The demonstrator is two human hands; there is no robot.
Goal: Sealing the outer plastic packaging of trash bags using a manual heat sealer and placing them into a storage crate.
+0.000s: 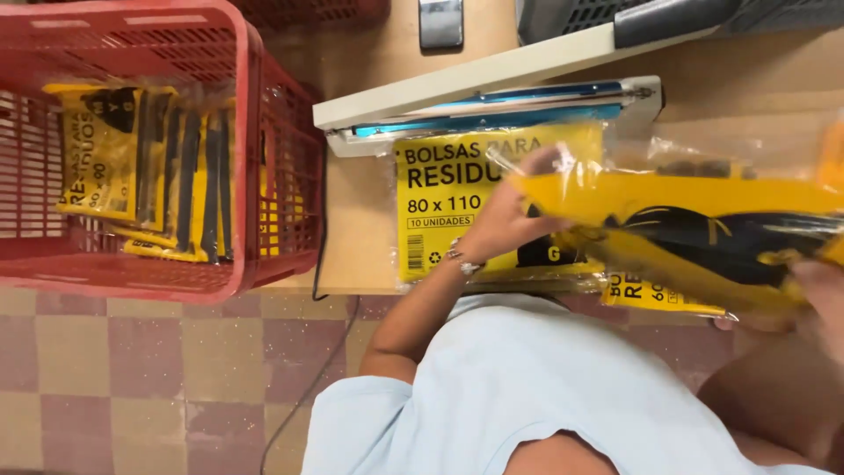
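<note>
Right hand (813, 295) grips the near end of a yellow bag packet (677, 233), fingers curled under it; left hand (510, 211) pinches its far end, just above a stack of flat packets (440, 193) on the table (352, 255). Beyond lies the heat sealer (492, 97); off left, a red basket (251, 176).
</note>
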